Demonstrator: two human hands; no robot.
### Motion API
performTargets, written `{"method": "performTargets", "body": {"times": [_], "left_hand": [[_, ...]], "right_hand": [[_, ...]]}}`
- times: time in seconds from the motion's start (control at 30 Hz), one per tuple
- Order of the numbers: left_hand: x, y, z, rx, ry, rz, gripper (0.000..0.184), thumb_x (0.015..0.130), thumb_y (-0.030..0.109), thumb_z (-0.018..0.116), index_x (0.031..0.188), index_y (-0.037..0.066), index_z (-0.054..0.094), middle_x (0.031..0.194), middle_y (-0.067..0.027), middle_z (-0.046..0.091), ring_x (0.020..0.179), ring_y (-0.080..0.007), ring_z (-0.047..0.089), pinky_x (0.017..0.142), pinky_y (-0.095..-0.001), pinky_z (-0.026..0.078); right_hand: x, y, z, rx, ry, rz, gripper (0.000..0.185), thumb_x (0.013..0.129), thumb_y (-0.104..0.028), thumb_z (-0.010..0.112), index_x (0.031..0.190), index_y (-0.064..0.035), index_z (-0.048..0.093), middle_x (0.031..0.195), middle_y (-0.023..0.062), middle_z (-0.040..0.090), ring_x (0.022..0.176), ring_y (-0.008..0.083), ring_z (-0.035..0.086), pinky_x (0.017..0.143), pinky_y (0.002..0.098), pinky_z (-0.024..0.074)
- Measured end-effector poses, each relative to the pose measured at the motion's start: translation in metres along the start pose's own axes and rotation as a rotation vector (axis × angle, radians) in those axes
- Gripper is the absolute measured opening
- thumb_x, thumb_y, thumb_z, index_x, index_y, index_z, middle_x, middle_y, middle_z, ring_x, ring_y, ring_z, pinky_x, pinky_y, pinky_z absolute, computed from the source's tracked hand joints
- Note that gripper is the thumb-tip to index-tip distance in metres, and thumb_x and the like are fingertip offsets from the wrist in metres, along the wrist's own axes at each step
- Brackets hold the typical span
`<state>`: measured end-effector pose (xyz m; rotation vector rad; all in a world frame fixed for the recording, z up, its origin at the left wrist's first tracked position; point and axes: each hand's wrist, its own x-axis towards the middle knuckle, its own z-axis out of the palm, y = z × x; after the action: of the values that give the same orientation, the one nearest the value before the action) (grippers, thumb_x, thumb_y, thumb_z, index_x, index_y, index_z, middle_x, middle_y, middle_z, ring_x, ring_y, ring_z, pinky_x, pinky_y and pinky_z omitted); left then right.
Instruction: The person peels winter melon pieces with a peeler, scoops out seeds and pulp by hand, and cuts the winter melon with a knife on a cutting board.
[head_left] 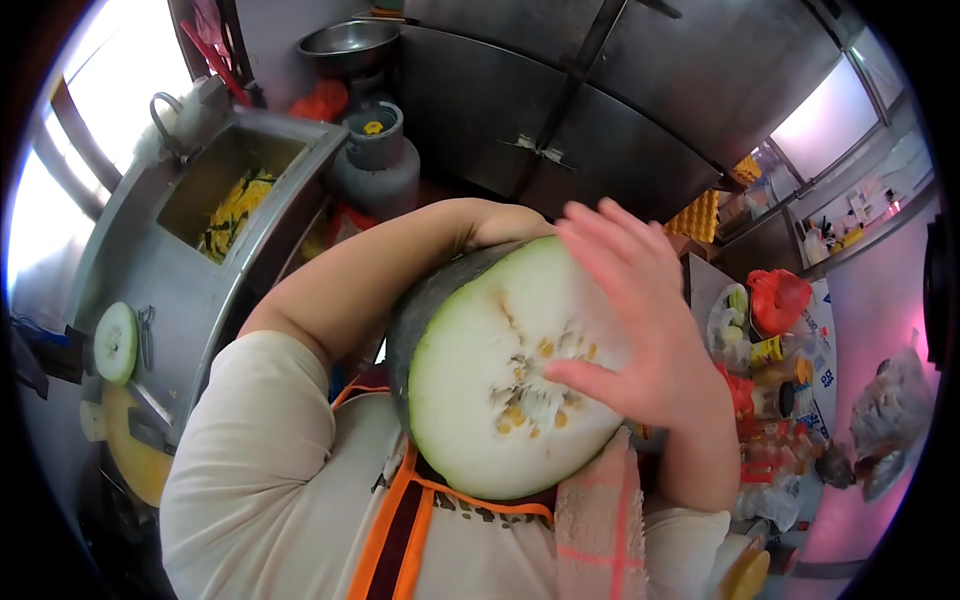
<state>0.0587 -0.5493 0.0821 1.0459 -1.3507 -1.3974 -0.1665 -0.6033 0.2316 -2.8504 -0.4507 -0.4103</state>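
A big winter melon (pixel 390 345) with dark green rind is hugged against my apron and chest. Its white cut face (pixel 460 370), with seeds and loose pith in the middle, is turned up toward me. My left arm curls around the far side of the melon. My left hand (pixel 505 224) clasps it there, fingers mostly out of sight behind the rind. In front of the right part of the cut face is my right hand (pixel 640 325), slightly blurred, fingers and thumb spread and nothing in it. Whether it touches the flesh I cannot tell.
At left, a steel sink (pixel 290 160) contains yellow and green strips. A round melon slice (pixel 116 343), a peeler (pixel 146 335) and a knife (pixel 152 403) lie on the counter. A gas cylinder (pixel 378 180) stands ahead beside steel cabinets (pixel 480 100). Bags and bottles crowd the right, including a red bag (pixel 778 300).
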Motion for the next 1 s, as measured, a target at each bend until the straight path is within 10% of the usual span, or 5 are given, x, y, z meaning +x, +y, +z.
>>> {"method": "performTargets", "body": {"times": [0.17,1.0], "left_hand": [[-0.006,0.016,0.012,0.102,0.078,-0.06,0.037,0.09,0.03,0.049,0.12,0.009,0.053,0.121,-0.0064,0.054,0.111,-0.0173,0.047,0.095,-0.0332,0.036],[0.012,0.019,0.038,0.14,-0.006,-0.074,0.027,0.085,0.023,0.054,0.106,0.007,0.061,0.107,-0.0081,0.06,0.096,-0.0171,0.055,0.083,-0.0335,0.044]], "right_hand": [[0.018,0.006,0.02,0.102,0.003,-0.076,0.075,0.054,-0.018,0.075,0.122,-0.0037,0.047,0.118,0.0118,0.047,0.108,0.0296,0.045,0.092,0.0373,0.0366],[-0.006,-0.003,0.026,0.208,0.157,0.084,0.046,0.056,-0.009,0.067,0.1,-0.0084,0.056,0.096,0.0079,0.054,0.091,0.0276,0.049,0.083,0.0365,0.0398]]}}
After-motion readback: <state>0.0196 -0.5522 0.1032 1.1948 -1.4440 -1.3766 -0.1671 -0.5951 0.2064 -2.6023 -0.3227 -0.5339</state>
